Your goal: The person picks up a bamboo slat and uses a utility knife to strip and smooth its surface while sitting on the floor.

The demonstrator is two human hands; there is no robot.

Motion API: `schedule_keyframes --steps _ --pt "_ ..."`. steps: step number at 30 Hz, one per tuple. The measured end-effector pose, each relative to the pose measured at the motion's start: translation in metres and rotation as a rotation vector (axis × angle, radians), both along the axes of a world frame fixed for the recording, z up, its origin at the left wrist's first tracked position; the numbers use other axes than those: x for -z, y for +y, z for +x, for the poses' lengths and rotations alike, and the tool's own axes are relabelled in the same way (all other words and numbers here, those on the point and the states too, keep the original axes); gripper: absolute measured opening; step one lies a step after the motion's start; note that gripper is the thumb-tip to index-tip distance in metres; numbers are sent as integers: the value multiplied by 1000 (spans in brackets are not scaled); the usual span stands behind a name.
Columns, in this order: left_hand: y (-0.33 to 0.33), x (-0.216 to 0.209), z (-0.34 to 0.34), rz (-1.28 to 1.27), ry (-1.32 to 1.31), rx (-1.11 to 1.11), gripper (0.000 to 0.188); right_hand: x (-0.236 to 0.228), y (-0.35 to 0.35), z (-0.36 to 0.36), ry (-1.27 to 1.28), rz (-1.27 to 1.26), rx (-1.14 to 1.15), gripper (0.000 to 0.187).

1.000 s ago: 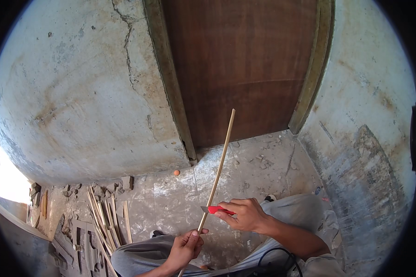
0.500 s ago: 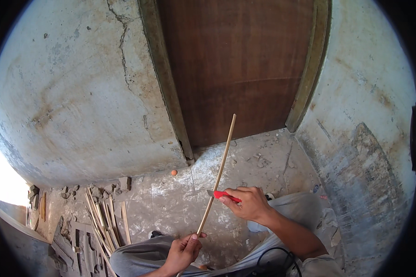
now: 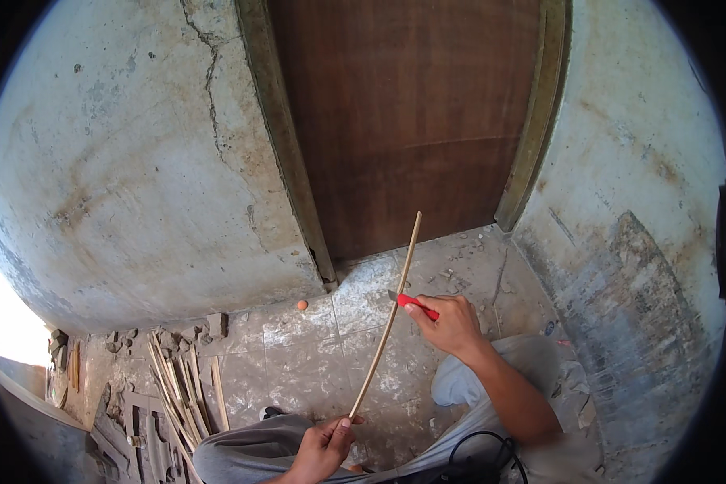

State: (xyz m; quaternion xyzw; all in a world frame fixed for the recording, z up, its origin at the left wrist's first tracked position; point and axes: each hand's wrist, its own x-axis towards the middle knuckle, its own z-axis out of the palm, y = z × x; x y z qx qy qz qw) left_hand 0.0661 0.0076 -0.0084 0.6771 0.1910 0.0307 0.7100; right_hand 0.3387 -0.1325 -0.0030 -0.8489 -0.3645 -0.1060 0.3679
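A long, thin wooden strip (image 3: 385, 335) slants up and away from me over the floor. Its near part is gripped by my left hand (image 3: 323, 448), thumb on top, close to my left knee. In my right hand (image 3: 452, 324) is a red-handled utility knife (image 3: 418, 306), its short blade pointing left and meeting the strip above its middle. The strip's far end stands free in front of the door. My left palm hides part of the strip's near end.
Several more wooden strips (image 3: 184, 395) lean in a bundle beside my left knee. Rubble chunks (image 3: 216, 325) line the wall's foot, and a small orange ball (image 3: 302, 305) lies on the floor. A brown door (image 3: 411, 113) stands ahead between cracked, stained walls.
My right hand with the knife has moved up along the strip, farther from me. The strip's far end has dipped slightly to the right; my left hand keeps its grip.
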Motion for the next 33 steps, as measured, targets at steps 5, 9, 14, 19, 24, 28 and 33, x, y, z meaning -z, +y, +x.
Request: schedule_keyframes --steps 5,9,14,19,24,28,33 --pt "-3 -7 -4 96 -16 14 38 -13 -6 18 73 -25 95 35" --pt "-2 -7 -4 104 11 14 39 -17 -7 20 100 -38 99 35" --pt "0 2 -10 216 69 40 39 -16 -7 29 101 -39 168 35" --pt "2 5 -11 337 37 79 39 -15 -11 40 117 -19 205 36" --pt "0 -6 -12 420 47 100 39 -18 -14 49 133 -22 296 38" --pt "-1 4 -12 486 49 101 40 -19 -23 64 140 -54 398 36" --pt "17 8 -4 -115 218 195 37 -6 -28 75 44 -29 670 38"
